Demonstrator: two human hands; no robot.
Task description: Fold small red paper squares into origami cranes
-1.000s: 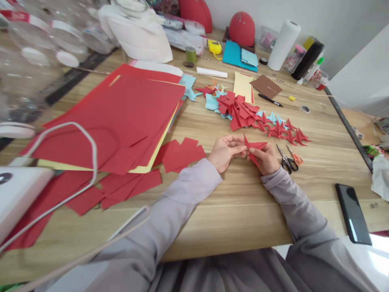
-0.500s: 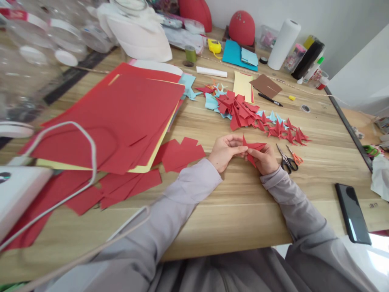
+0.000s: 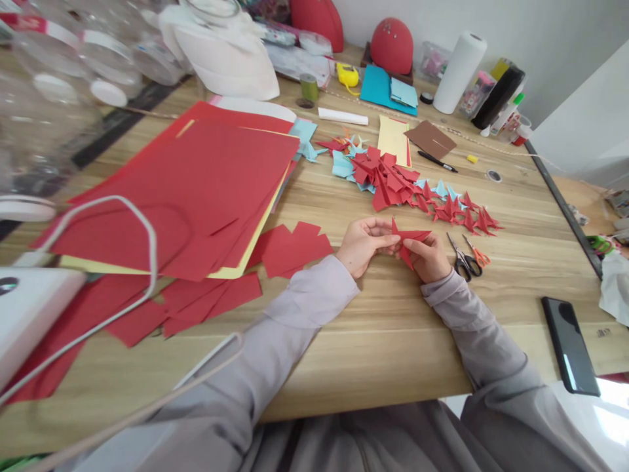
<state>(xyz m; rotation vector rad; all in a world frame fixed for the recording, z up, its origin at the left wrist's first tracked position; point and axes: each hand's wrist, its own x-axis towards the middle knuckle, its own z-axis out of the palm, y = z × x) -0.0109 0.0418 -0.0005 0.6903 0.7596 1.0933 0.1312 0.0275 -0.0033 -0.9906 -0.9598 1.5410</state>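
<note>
Red folded paper (image 3: 417, 235), pinched just right of mid-frame
Left hand (image 3: 361, 248) pinches its left side, right hand (image 3: 433, 259) kinda has the middle; longest point's aiming frame-right.

And there's the wooden table (image 3: 373, 367): folded red shapes (image 3: 388, 180) right of centre, black-handled scissors (image 3: 463, 259) just below, phone (image 3: 570, 344) lower right!

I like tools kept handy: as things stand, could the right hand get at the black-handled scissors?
Probably yes: the black-handled scissors lie close beside the right hand, uncovered, with nothing between, though it would likely have to release the folded red paper first.
</note>
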